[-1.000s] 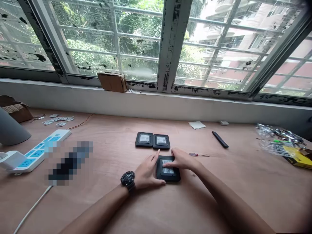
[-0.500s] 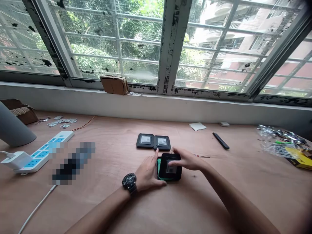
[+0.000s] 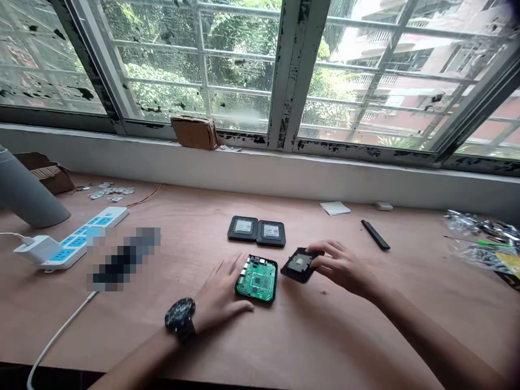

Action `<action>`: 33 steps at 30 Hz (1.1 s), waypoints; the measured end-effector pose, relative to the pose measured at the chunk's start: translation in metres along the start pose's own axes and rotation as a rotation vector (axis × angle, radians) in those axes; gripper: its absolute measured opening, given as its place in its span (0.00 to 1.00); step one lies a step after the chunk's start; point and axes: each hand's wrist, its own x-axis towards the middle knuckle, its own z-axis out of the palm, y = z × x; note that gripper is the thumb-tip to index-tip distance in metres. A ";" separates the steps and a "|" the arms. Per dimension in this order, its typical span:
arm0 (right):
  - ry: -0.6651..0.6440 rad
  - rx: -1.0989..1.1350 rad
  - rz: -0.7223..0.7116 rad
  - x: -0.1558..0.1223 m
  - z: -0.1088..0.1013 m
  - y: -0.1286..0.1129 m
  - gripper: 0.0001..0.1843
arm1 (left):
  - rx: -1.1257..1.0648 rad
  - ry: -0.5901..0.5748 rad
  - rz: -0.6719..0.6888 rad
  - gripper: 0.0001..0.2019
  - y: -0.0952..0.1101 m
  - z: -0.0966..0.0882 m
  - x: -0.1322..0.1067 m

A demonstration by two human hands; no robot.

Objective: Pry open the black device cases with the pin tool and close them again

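A green circuit board (image 3: pixel 260 281) lies face up in a black plastic case base (image 3: pixel 273 287) on the table. My left hand (image 3: pixel 221 290), with a black watch on its wrist, rests flat at the left side of that base, fingers stretched out and apart. To the right, my right hand (image 3: pixel 335 262) grips the black case cover (image 3: pixel 298 272) by its right edge. The cover is tilted above the table, its inner side with a pale metal plate showing. Behind the base, two black square cases with white labels (image 3: pixel 257 231) lie side by side.
A black strip (image 3: pixel 375 235) and white paper (image 3: pixel 335 208) lie at the back right. Bagged metal parts (image 3: pixel 483 230) sit at the far right. On the left are a power strip (image 3: pixel 85 238), a white cable (image 3: pixel 60 338) and a grey cylinder (image 3: pixel 30 189).
The cover has come off the base and moved right in my right hand, turning its inner side up. The base and my left hand have shifted left, and the board is now uncovered.
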 end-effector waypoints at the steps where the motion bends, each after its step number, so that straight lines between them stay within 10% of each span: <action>1: 0.009 -0.033 0.011 -0.012 0.006 0.003 0.07 | -0.037 -0.029 0.027 0.57 -0.006 -0.002 0.006; 10: 0.032 0.017 0.191 -0.080 0.064 0.019 0.16 | -0.138 -0.106 0.080 0.62 -0.017 0.000 0.034; 17: -0.071 0.158 0.315 -0.075 0.051 0.018 0.22 | -0.022 -0.128 0.075 0.67 -0.036 0.007 0.024; 26: -0.384 0.111 0.372 -0.081 0.044 0.028 0.62 | 0.173 -0.243 0.119 0.55 -0.050 0.007 0.015; 33: -0.413 0.095 0.366 -0.078 0.048 0.026 0.67 | 0.121 -0.238 0.154 0.56 -0.053 0.009 0.015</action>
